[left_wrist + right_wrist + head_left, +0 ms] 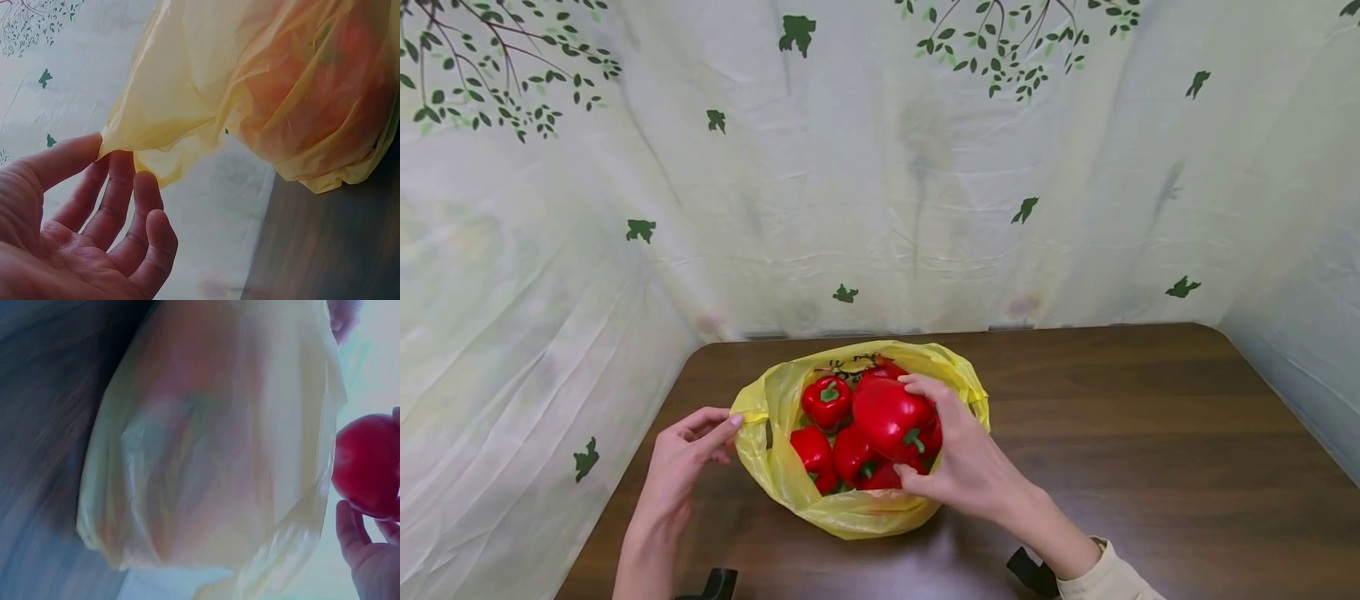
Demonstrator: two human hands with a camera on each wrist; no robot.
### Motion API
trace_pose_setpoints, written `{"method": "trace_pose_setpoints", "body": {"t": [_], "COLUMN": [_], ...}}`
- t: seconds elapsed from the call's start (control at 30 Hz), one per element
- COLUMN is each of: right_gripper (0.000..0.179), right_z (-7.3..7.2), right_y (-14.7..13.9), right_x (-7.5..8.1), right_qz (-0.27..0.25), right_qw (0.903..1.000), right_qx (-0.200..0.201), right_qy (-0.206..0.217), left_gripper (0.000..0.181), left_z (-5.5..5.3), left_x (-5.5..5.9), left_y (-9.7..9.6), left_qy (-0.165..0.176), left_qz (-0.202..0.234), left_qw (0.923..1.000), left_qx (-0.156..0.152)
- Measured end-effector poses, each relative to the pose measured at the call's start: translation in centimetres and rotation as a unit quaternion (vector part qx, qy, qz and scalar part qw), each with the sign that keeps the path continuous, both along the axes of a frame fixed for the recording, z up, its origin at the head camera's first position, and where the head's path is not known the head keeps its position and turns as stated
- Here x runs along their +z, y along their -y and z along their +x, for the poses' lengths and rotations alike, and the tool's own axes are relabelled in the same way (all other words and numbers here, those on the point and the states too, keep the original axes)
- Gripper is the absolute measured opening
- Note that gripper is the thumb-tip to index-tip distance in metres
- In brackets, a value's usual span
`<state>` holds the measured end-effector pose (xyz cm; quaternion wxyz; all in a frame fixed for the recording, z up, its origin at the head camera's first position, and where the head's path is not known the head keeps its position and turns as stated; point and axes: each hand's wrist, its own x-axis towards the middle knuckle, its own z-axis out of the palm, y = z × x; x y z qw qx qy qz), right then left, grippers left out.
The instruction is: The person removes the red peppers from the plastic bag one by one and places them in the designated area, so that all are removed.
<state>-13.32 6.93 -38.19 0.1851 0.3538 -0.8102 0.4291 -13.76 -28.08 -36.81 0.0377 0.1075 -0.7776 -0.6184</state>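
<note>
A yellow plastic bag (850,521) stands on the table with its mouth spread, and several red bell peppers (827,402) lie inside. My left hand (681,458) pinches the bag's left edge between thumb and fingers; the left wrist view shows this hand (94,225) holding the thin plastic (169,119). Over the right side of the mouth, my right hand (966,458) grips a large red bell pepper (891,417) with a green stem. In the right wrist view that pepper (369,465) is beside the bag's rim, held in the fingertips.
The brown wooden table (1112,417) extends to the right of the bag. Behind it hangs a pale curtain (865,183) printed with leaves. Black wrist mount parts (1033,573) show near the lower edge.
</note>
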Motion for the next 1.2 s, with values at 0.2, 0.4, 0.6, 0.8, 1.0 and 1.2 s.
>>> {"method": "trace_pose_setpoints", "body": {"t": [0.2,0.4,0.6,0.8,1.0,1.2], "right_gripper": [0.089,0.088,0.093,0.099,0.105,0.1], "right_z": [0.2,0.8,0.9,0.9,0.7,0.0], "right_y": [-1.8,-3.5,-5.4,-7.4,-9.2,-10.6], "right_x": [0.1,0.2,0.6,0.5,0.6,0.3], "right_qz": [0.001,-0.011,-0.042,-0.049,-0.035,-0.031], "right_qw": [1.0,0.9999,0.9987,0.9966,0.9919,0.9883], "right_qx": [0.002,-0.012,-0.028,-0.066,-0.119,-0.147], "right_qy": [-0.003,0.003,-0.001,0.008,0.027,0.03], "left_gripper": [0.021,0.016,0.018,0.017,0.017,0.018], "left_z": [-0.2,-0.2,-0.2,-0.2,-0.3,-0.3], "left_x": [-0.2,-0.3,-0.3,-0.3,-0.2,-0.3], "left_y": [-0.3,-0.5,-0.5,-0.3,-0.3,-0.3], "left_qy": [-0.007,-0.001,0.003,0.01,0.008,0.006], "left_qz": [0.01,0.013,0.007,0.011,0.017,0.021], "left_qw": [0.9999,0.9999,0.9999,0.9997,0.9996,0.9995], "left_qx": [-0.002,0.002,0.009,0.021,0.02,0.021]}}
